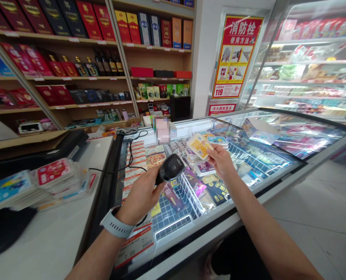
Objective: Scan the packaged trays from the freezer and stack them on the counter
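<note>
My left hand [142, 190], with a grey watch band on its wrist, is wrapped round the handle of a black barcode scanner [173, 167]. The scanner's head points to the right, over the chest freezer. Pinched by its edge in my right hand [221, 159] is a flat pack with a yellow label [200, 146], held above the freezer with the label up. A black cable [131, 155] runs across the price tags on the freezer's left. Beneath both hands, wire baskets [175, 223] hold packaged goods under the glass.
On the white counter [64, 229] at left lie stacked flat packs with red labels [54, 173] and blue labels [11, 188]. An open white box [259, 131] stands on the freezer's right part. Shelves of boxed bottles [88, 17] line the back, and a lit display fridge [313, 70] stands at right.
</note>
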{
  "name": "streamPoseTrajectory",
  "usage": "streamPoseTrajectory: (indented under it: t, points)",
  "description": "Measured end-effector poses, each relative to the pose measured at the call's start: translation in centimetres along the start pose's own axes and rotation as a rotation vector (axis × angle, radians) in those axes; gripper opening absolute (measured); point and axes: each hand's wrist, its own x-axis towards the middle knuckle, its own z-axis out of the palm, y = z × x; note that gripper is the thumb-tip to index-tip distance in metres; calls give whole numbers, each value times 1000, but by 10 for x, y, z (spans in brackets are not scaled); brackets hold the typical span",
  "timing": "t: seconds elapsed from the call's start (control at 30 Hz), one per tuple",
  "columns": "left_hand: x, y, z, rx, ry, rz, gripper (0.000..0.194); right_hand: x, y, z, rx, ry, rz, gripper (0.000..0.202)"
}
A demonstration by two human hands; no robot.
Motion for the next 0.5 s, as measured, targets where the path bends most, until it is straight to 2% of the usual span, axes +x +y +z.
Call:
streamPoseTrajectory:
  t: [0.17,0.37,0.5]
  points:
    - [0,0,0,-6,-9,-9,42,-1,3,0,-44,76,-39,40]
    - [1,2,-2,-20,-3,-5,41,-1,7,2,-124,118,-182,37]
    - [1,3,-2,-11,7,-4,40,0,9,5,-152,161,-184,36]
